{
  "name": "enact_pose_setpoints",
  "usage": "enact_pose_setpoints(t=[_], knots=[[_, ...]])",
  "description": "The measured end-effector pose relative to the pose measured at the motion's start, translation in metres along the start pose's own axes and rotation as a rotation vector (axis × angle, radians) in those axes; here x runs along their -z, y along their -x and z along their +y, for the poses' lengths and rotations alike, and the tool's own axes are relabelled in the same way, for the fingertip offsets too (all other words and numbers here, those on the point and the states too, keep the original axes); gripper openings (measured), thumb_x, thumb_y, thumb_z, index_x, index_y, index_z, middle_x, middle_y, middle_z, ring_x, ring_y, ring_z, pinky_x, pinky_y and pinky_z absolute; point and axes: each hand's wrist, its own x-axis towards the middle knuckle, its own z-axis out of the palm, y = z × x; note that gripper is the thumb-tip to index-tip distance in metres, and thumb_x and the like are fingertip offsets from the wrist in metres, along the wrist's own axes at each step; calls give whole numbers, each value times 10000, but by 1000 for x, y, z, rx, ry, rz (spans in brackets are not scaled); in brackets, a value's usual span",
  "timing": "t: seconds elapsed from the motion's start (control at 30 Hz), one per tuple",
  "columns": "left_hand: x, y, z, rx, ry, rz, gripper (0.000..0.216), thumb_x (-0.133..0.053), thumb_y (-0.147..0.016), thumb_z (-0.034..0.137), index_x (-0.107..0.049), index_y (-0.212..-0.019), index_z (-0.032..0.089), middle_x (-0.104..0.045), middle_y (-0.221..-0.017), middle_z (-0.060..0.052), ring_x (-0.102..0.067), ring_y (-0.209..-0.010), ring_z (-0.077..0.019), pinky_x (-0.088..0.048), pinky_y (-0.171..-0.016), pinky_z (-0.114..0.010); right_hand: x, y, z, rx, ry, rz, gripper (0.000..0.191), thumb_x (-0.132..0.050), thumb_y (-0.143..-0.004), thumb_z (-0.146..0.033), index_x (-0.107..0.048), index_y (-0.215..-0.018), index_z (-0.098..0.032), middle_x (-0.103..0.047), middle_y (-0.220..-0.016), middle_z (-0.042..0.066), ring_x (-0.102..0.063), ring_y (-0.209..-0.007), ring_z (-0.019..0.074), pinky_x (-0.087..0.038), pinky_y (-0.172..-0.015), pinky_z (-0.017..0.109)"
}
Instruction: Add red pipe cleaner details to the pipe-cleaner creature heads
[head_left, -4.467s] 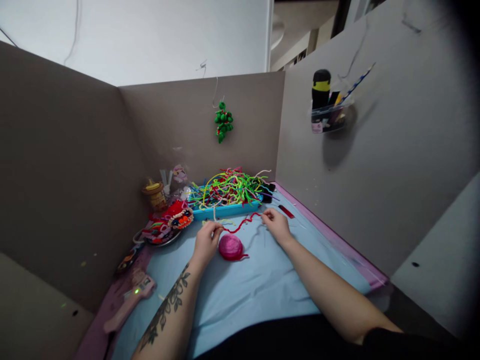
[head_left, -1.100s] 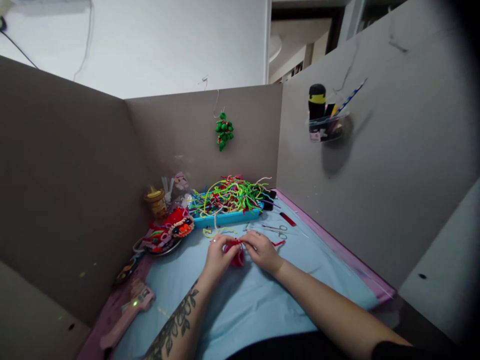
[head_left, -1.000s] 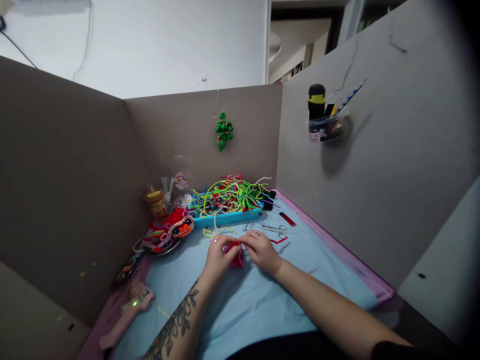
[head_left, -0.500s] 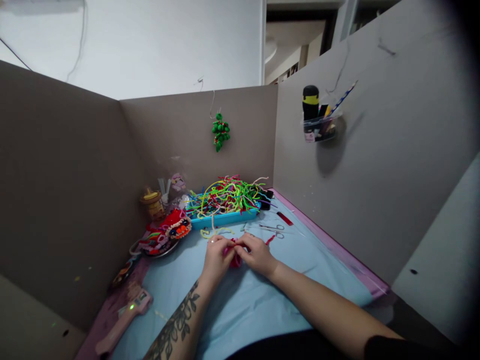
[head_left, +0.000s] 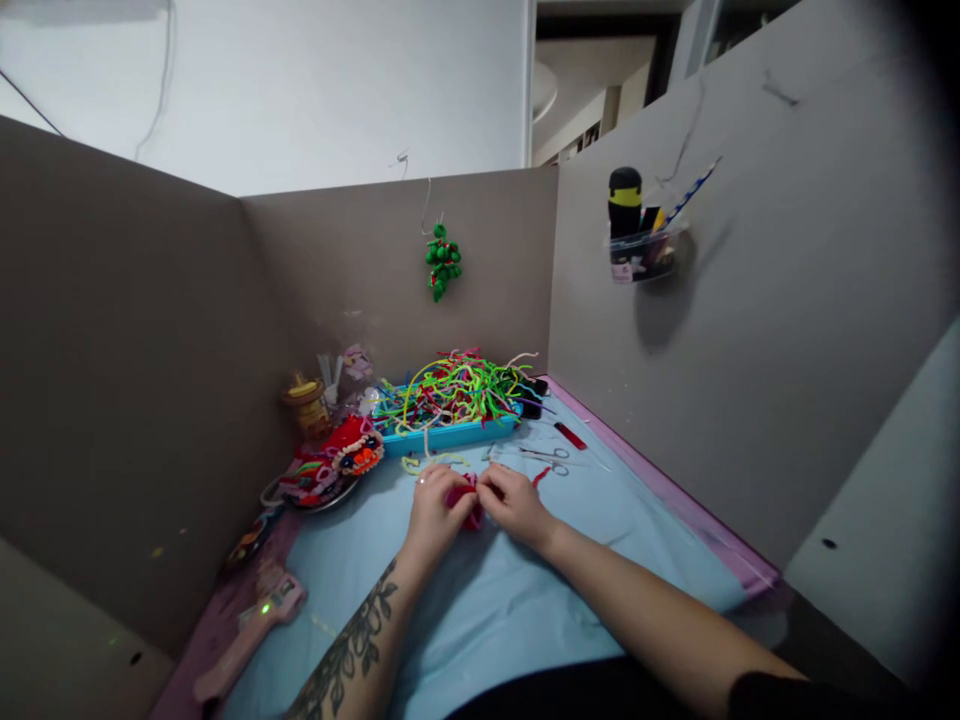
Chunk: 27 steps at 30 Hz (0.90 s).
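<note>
Over the middle of the blue cloth, my left hand [head_left: 436, 508] is closed on a small red and pink pipe-cleaner piece [head_left: 472, 517], thumb and fingers pinching it. My right hand [head_left: 516, 508] meets it from the other side, its fingertips pinched together at the piece's edge. Most of the piece is hidden by my fingers, so its shape is unclear. A red pipe-cleaner end [head_left: 541, 477] shows just beyond my right hand. Beyond my left hand lies a pale yellow pipe cleaner [head_left: 412, 466].
A blue tray [head_left: 450, 433] heaped with coloured pipe cleaners stands at the back. Scissors [head_left: 556, 460] and a red strip [head_left: 570, 436] lie right. At left are a dish [head_left: 324, 500] of finished pieces and a pink glue gun [head_left: 251, 630]. Grey panels surround the table.
My right fingertips have drawn slightly away to the right from my left thumb, exposing more of the red and pink piece. My left hand stays nearly in place.
</note>
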Motion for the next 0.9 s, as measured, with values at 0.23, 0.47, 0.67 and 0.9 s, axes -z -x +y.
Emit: enact_pose_setpoints(t=[0.23,0.47,0.67,0.9], knots=[[0,3,-7,-102,-57,24,79,-625,-777,184,-683,-758,235,-698,-787,-25,-577,-919,-223,-413,-906,-407,1,-3,0,-208,-236,-58,184,-495,-792,-167,-545,-615,-184,-538,-585,-27,-505,-572,125,-398,-564,230],[0,7,-4,-153,-159,45,97,-619,-781,175,-678,-738,239,-692,-777,-24,-569,-951,-230,-356,-968,-456,-2,-6,7,-372,-421,-121,203,-520,-761,-209,-494,-562,-176,-457,-533,-51,-432,-528,104,-344,-533,219],[0,6,-4,-126,-99,5,97,-601,-776,165,-673,-778,230,-695,-806,-35,-580,-932,-225,-403,-913,-418,0,-7,6,-364,-475,-127,225,-539,-784,-265,-492,-583,-176,-463,-552,-47,-436,-542,106,-355,-546,225],[-2,3,-13,-104,-55,3,84,-578,-781,167,-645,-810,209,-679,-839,-47,-570,-933,-230,-405,-899,-410,1,-4,12,-288,-481,-225,134,-547,-824,-301,-581,-826,-172,-606,-714,-3,-552,-648,138,-436,-624,252]])
